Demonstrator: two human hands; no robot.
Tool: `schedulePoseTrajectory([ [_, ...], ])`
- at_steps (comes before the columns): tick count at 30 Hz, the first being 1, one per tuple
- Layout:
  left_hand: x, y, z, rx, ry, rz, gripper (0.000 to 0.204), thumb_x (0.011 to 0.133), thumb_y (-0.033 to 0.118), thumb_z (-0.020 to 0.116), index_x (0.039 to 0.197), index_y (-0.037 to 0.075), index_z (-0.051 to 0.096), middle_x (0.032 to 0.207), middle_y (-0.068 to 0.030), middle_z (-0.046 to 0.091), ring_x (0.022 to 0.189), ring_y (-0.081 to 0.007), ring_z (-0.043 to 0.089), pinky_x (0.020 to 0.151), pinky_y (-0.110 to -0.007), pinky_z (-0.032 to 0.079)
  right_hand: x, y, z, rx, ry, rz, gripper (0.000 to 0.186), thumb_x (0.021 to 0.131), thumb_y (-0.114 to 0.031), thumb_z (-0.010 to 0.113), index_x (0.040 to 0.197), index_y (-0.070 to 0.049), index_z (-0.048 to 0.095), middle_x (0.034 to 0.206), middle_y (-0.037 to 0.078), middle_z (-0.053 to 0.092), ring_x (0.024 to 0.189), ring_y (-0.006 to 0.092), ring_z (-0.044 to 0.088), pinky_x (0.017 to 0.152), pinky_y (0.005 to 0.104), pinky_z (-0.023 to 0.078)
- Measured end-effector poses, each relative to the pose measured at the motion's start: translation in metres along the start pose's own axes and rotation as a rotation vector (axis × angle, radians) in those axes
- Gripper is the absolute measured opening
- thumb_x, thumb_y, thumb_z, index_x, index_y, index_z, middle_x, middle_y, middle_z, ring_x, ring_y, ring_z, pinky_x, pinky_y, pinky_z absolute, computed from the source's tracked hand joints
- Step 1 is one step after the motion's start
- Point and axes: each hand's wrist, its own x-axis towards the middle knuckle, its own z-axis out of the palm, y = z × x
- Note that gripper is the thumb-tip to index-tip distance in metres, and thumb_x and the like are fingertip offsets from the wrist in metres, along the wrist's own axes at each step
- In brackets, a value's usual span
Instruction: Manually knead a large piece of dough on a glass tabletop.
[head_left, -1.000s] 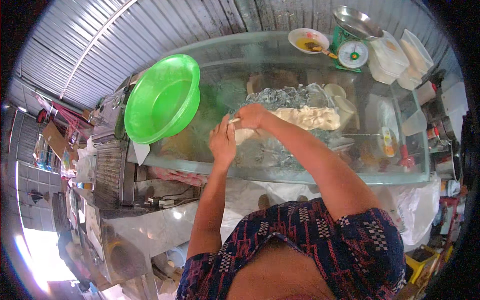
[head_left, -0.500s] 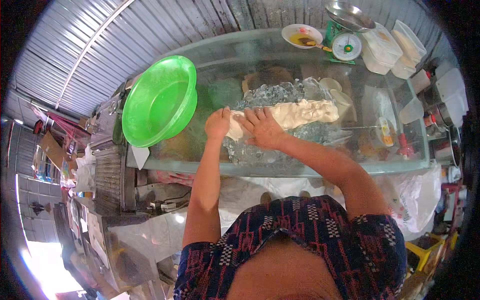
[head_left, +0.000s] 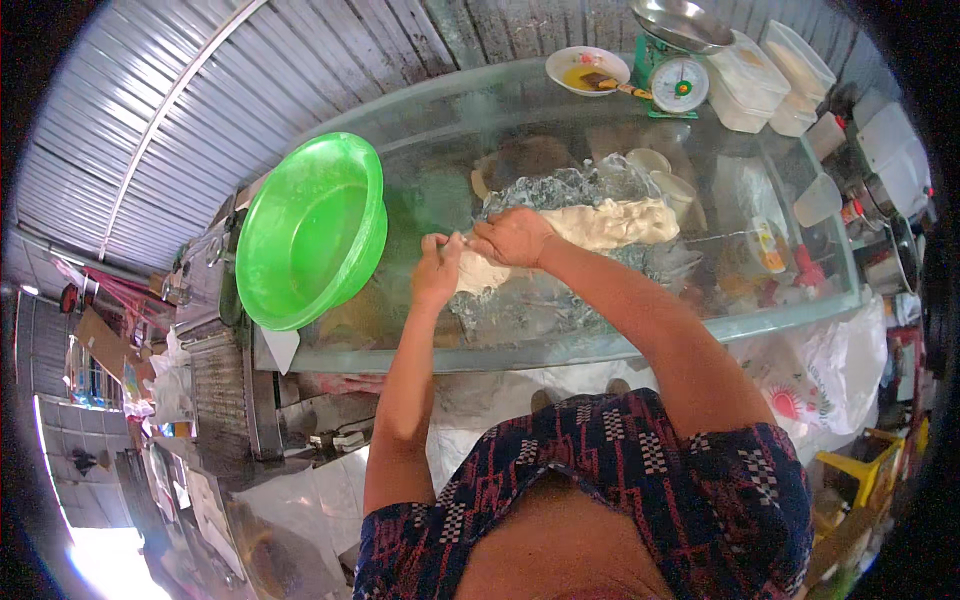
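A long strip of pale dough [head_left: 615,224] lies across the glass-topped table [head_left: 420,175], with smears of flour around it. At the dough's left end my left hand [head_left: 436,272] has its fingers curled and pinched on the edge. Right beside it, my right hand [head_left: 512,238] is closed on the dough too, knuckles up, the fingertips of both hands almost meeting. Part of the left end is hidden under my hands. The right stretch of the dough lies untouched, its surface lumpy.
A large green basin [head_left: 312,230] stands at the table's left. At the back are a bowl of yellow liquid [head_left: 573,75] with a brush [head_left: 615,86] across its rim, a dial scale [head_left: 679,85] and plastic tubs [head_left: 745,85]. A red bottle [head_left: 808,268] is near the right edge.
My right hand, earlier spread flat on the dough, has curled its fingers and moved left toward my left hand. The whole view has tilted slightly.
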Motion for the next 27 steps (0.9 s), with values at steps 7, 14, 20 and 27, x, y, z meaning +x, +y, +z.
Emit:
schedulePoseTrajectory([
  [7, -0.062, 0.031, -0.008, 0.639, 0.135, 0.510, 0.090, 0.069, 0.046, 0.078, 0.142, 0.014, 0.036, 0.143, -0.0146, 0.038, 0.129, -0.0369, 0.039, 0.097, -0.052, 0.039, -0.009, -0.016, -0.009, 0.010, -0.116, 0.215, 0.046, 0.089, -0.052, 0.051, 0.112, -0.014, 0.062, 0.113, 0.015, 0.063, 0.106, 0.0323, 0.061, 0.090, 0.0508, 0.045],
  [14, -0.043, 0.015, -0.001, 0.522, 0.139, 0.690, 0.089, 0.068, 0.050, 0.076, 0.141, 0.014, 0.039, 0.134, -0.0149, 0.046, 0.114, -0.0374, 0.048, 0.093, -0.050, 0.043, -0.110, -0.031, -0.022, -0.153, 0.144, 0.100, 0.078, 0.075, -0.040, 0.072, 0.143, -0.018, 0.040, 0.138, 0.009, 0.045, 0.128, 0.0366, 0.040, 0.103, 0.0601, 0.030],
  [20, -0.027, 0.003, -0.002, 0.555, 0.198, 0.797, 0.081, 0.071, 0.054, 0.072, 0.139, 0.019, 0.045, 0.125, -0.0126, 0.052, 0.101, -0.0326, 0.054, 0.080, -0.044, 0.049, -0.107, 0.002, -0.042, -0.317, 0.293, 0.111, 0.071, 0.074, -0.043, 0.071, 0.135, -0.015, 0.048, 0.121, 0.009, 0.056, 0.111, 0.0324, 0.051, 0.095, 0.0549, 0.037],
  [27, 0.002, 0.011, -0.013, 0.474, -0.006, 0.709, 0.074, 0.072, 0.049, 0.075, 0.133, 0.015, 0.052, 0.112, -0.0122, 0.061, 0.093, -0.0323, 0.061, 0.077, -0.043, 0.051, -0.086, 0.044, -0.029, -0.244, 0.144, 0.021, 0.063, 0.077, -0.051, 0.065, 0.121, -0.006, 0.057, 0.104, 0.011, 0.063, 0.092, 0.0304, 0.058, 0.087, 0.0453, 0.043],
])
